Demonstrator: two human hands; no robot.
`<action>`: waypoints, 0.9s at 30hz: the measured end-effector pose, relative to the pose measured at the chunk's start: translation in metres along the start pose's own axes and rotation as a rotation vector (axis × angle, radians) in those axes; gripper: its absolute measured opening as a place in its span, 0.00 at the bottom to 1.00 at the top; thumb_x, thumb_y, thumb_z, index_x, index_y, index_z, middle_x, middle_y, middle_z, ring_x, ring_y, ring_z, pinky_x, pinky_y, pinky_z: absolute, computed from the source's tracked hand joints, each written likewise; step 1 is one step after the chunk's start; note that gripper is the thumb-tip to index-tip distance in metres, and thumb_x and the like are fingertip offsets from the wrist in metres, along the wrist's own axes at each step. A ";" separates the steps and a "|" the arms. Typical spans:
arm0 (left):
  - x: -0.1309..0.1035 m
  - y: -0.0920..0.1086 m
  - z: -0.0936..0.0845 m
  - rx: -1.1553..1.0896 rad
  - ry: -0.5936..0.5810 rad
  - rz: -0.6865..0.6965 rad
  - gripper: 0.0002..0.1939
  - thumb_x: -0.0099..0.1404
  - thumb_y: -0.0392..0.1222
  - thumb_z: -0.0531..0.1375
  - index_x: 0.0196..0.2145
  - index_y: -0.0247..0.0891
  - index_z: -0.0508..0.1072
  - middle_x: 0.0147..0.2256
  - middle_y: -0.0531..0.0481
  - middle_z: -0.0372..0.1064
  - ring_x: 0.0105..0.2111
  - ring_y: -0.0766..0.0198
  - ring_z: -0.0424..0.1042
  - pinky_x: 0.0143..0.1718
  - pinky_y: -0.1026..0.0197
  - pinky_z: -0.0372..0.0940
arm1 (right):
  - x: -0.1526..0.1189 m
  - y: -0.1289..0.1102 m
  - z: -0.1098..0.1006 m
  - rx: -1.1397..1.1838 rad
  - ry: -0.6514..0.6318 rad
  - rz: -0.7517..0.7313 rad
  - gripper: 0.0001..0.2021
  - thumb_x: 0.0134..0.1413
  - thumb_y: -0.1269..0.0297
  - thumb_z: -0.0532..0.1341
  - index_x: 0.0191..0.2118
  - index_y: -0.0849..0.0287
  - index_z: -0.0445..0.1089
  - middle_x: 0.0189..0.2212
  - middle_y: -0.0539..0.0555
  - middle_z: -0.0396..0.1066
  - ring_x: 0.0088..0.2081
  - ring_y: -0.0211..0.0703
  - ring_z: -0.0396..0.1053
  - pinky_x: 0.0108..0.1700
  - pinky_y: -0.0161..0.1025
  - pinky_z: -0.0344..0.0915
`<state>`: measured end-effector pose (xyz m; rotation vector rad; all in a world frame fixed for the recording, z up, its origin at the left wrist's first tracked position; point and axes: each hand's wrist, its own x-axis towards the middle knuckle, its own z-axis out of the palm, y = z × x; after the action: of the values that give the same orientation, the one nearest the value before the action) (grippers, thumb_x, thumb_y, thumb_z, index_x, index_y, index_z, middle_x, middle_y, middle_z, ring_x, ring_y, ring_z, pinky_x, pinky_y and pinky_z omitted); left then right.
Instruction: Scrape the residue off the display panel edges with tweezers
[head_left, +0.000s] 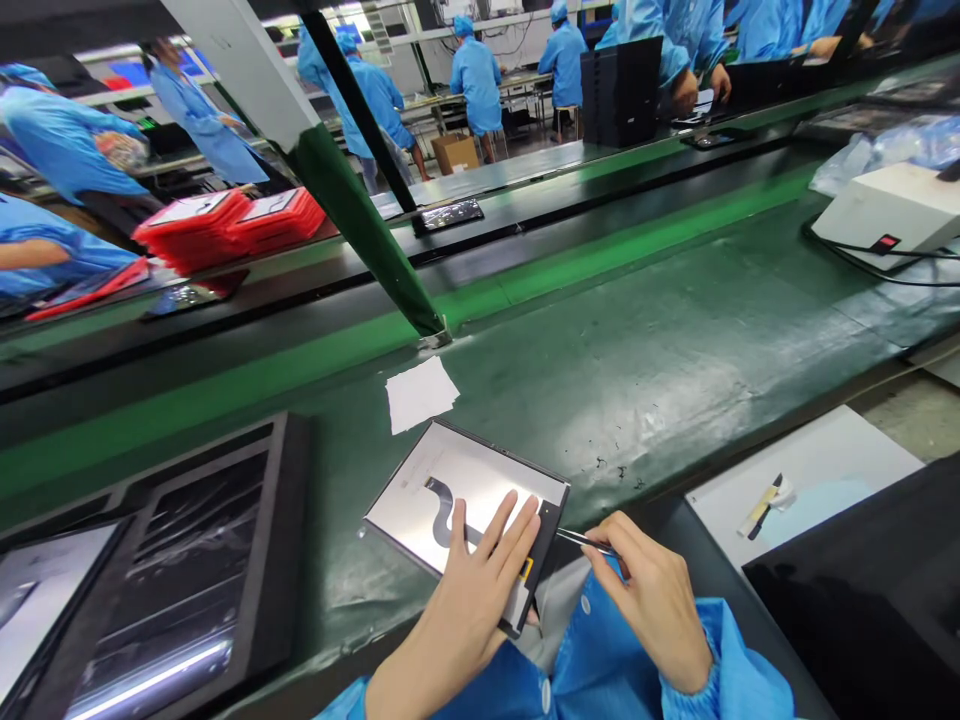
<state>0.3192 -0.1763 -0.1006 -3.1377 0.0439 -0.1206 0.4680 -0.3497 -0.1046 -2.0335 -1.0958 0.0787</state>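
Observation:
A tablet-sized LCD panel (409, 500) with a silvery back and a curved ribbon cable lies tilted at the bench's near edge. My left hand (480, 575) rests across its back with the fingers spread, while a fingertip shows below the near edge, so the hand holds the panel. In my right hand (649, 590) is a pair of tweezers (581, 540), pinched between thumb and fingers. Their tips reach the panel's right edge, beside its black strip; whether they grip anything there is too small to tell.
White paper sheets (422, 393) lie behind the panel. Left is a black foam tray (281, 560) with panels; right are a white board (847, 460) with a knife-like tool and a white device (892, 215). A slanted green post (367, 235) rises ahead. Co-workers in blue stand and sit beyond.

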 end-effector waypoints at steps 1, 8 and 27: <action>0.000 0.000 0.000 0.002 0.000 0.000 0.40 0.71 0.40 0.51 0.72 0.29 0.35 0.70 0.38 0.47 0.72 0.46 0.33 0.64 0.27 0.25 | 0.000 0.000 0.000 -0.001 0.002 -0.004 0.18 0.73 0.57 0.48 0.34 0.55 0.70 0.27 0.48 0.72 0.24 0.36 0.71 0.26 0.32 0.62; 0.001 0.000 -0.001 0.011 0.012 0.007 0.39 0.71 0.41 0.52 0.72 0.29 0.37 0.70 0.37 0.48 0.72 0.46 0.33 0.64 0.26 0.26 | 0.002 -0.001 0.000 0.001 0.017 -0.021 0.18 0.73 0.58 0.48 0.34 0.55 0.69 0.26 0.48 0.72 0.22 0.36 0.69 0.26 0.32 0.62; 0.000 -0.001 -0.002 0.035 -0.057 0.005 0.41 0.70 0.41 0.54 0.72 0.34 0.36 0.71 0.37 0.44 0.72 0.44 0.34 0.63 0.24 0.27 | 0.007 -0.001 0.000 0.014 -0.101 0.069 0.20 0.71 0.57 0.49 0.28 0.54 0.67 0.20 0.45 0.72 0.20 0.37 0.69 0.24 0.34 0.56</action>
<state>0.3193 -0.1754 -0.0987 -3.1041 0.0489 -0.0321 0.4715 -0.3443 -0.1015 -2.0732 -1.0835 0.2257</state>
